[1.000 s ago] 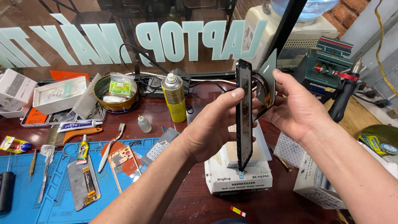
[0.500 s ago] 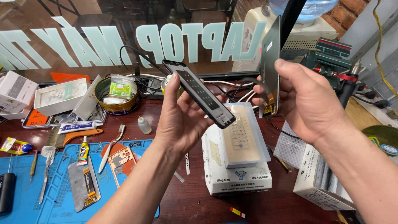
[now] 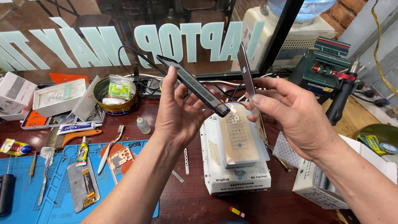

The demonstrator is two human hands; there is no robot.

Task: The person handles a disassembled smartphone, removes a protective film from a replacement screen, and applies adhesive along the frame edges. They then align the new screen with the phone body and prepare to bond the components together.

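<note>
Two hands, two separated parts. Left hand [image 3: 179, 114]: fingers curled around a dark phone body [image 3: 193, 85], held tilted above the white heating station [image 3: 234, 154], its lower end near the station's pad. Right hand [image 3: 299, 118]: thumb and fingers pinching a thin grey panel [image 3: 245, 70], held upright on edge, just beside the phone body but apart from it.

Change noted: a second ago both hands clasped one upright slab over the station; now the panel stands clear in the right hand and the body lies angled in the left. Judged: the separation is done, and both pieces are free for inspection.

Count on the desk [image 3: 195, 199]:
- One blue work mat [image 3: 45, 203], carrying one grey phone frame [image 3: 83, 185] and one orange-toned back plate [image 3: 119, 159].
- One white toothbrush [image 3: 110, 149].
- One small glue tube [image 3: 83, 151] and one larger white tube [image 3: 78, 127].
- One small dropper bottle [image 3: 143, 125].
- One round tin [image 3: 115, 93] of oddments.
- Two white boxes at the left, one [image 3: 59, 97] open, one [image 3: 14, 92] closed.
- One green clamp tool [image 3: 325, 62] at the rear right.
</note>
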